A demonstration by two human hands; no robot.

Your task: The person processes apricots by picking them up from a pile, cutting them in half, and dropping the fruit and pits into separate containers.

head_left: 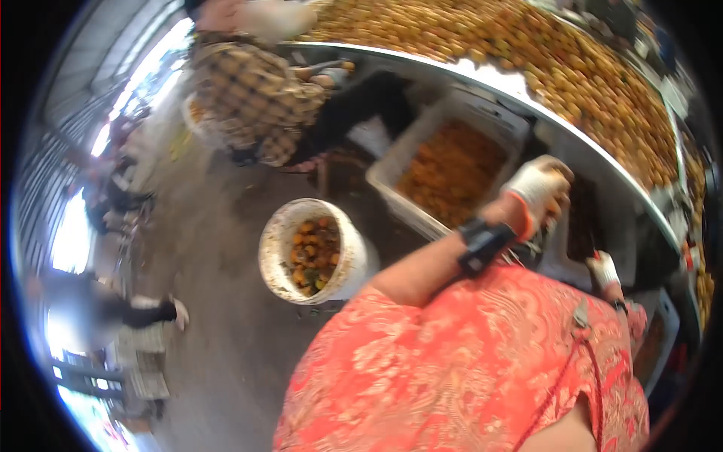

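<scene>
My left hand (538,188), in a white glove with an orange cuff and a black band at the wrist, is closed beside a crate of orange pieces (452,169). Its curled fingers hold something orange-brown, too blurred to make out. Lower right, my right hand (603,270), also in a white glove, is closed on a thin tool with a red part (597,253). That hand is over the edge of a pale bin (561,260) with dark contents. Small orange-yellow fruits (587,83) cover the curved metal-edged table.
A white bucket (352,260) with orange fruits and some green bits stands on the floor. A seated co-worker in a plaid shirt (252,90) is at the table, upper left. Another blurred person (98,309) is at the far left. A blue-rimmed tub (666,331) sits lower right.
</scene>
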